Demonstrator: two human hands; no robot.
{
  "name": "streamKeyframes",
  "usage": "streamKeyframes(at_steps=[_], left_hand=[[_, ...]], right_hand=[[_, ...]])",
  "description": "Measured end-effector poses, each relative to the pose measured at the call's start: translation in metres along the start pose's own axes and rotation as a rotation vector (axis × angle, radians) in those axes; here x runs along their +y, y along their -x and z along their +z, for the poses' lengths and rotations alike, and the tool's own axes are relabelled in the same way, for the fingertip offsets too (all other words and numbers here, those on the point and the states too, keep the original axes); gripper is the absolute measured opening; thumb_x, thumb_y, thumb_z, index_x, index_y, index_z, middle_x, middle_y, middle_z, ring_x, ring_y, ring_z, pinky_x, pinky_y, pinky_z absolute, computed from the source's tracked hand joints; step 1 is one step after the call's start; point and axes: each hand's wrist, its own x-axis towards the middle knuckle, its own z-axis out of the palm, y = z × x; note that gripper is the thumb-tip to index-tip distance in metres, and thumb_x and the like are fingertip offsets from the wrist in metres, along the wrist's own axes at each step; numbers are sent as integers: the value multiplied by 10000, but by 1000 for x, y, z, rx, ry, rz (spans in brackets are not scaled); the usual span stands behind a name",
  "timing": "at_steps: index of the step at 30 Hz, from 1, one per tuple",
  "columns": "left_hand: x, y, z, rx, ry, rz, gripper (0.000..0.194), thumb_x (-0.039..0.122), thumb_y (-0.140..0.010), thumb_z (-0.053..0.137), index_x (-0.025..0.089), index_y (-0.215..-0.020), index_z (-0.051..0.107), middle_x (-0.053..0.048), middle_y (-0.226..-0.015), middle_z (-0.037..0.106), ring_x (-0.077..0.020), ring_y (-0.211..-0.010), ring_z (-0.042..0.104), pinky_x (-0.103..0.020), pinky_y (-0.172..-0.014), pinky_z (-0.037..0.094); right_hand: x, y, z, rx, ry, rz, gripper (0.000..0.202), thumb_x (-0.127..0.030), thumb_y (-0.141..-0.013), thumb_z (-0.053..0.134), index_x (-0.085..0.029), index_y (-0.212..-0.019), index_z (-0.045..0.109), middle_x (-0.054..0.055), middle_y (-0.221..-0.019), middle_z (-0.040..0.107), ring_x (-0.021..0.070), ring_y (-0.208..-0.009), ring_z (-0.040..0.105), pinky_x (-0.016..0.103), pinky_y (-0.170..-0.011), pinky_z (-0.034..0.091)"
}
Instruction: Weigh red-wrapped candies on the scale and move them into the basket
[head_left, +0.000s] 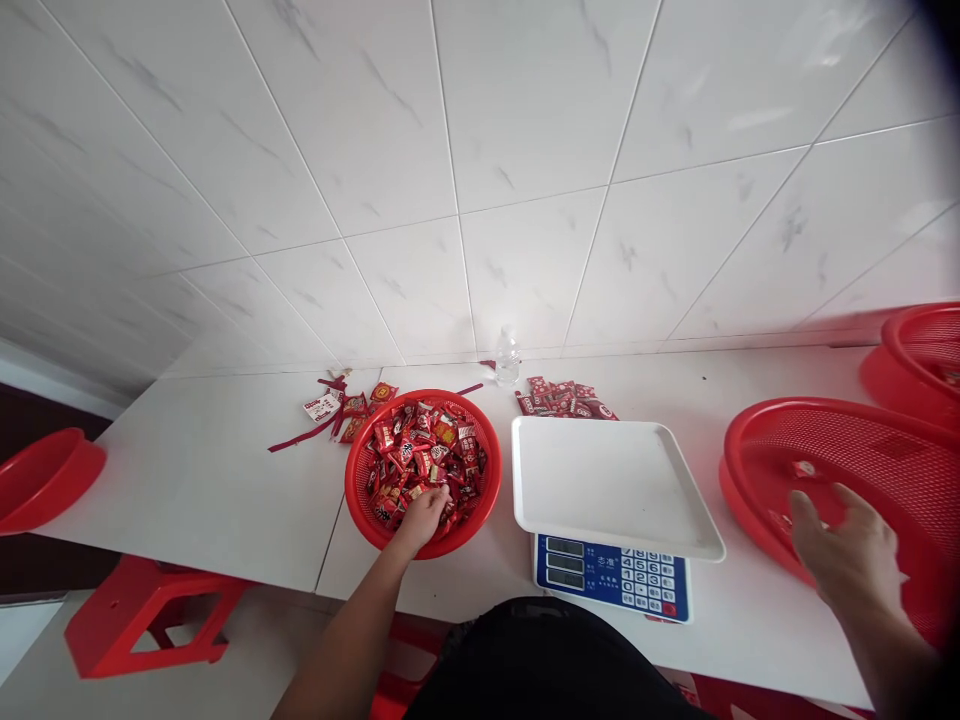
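A white counter [225, 500] runs along the wall. Near its right end sits a large red basket [739, 450]; by the front edge stand a scale [600, 480] and, left of it, a smaller red basket [450, 543]. The right hand [847, 550] spreads over the large basket, thumb and fingers apart, with nothing visible in its grip. The left hand [424, 517] curls its fingers onto wrapped candies [442, 432] heaped in the smaller one; whether it pinches any, I cannot tell.
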Motion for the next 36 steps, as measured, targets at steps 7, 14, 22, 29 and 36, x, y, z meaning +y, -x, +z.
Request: streamKeyframes(at_steps=[7,14,22,29,36], left_hand=[[-15,-13,4,-46,20,-83,446,158,-681,600,192,-1122,546,-74,-1021,658,-185,-911,604,-260,-777,445],[-13,-18,-6,167,44,-78,366,189,-781,496,197,-1146,495,-66,-1009,641,-169,-904,600,-280,-784,449],[8,-17,-42,342,140,-85,357,328,-799,507,218,-1138,500,-67,-1057,632,-173,-875,617,-281,-742,469],[36,-11,-38,214,435,-14,487,295,-770,563,191,-1220,409,-97,-1062,635,-177,-896,625,-311,-787,474],[105,21,40,-242,573,177,531,183,-671,660,176,-1157,446,-71,-957,644,-169,-867,612,-315,-793,464]], right_hand=[[-73,26,-6,-180,-164,-13,616,-456,-768,449,-93,-1266,463,254,-1176,521,347,-1064,525,450,-761,450],[-91,51,7,-267,-267,-210,532,-496,-771,450,-174,-1191,502,161,-1285,454,270,-943,608,390,-734,531],[-90,61,17,-292,-314,-312,517,-546,-783,424,-182,-1137,522,155,-1205,511,247,-863,635,371,-652,555],[-96,66,16,-432,-372,-228,530,-558,-761,466,-178,-1123,542,145,-1071,617,255,-815,642,404,-684,531],[-146,124,14,-1225,-748,-163,563,-548,-781,492,-201,-1223,463,96,-1031,637,203,-852,622,335,-685,530]])
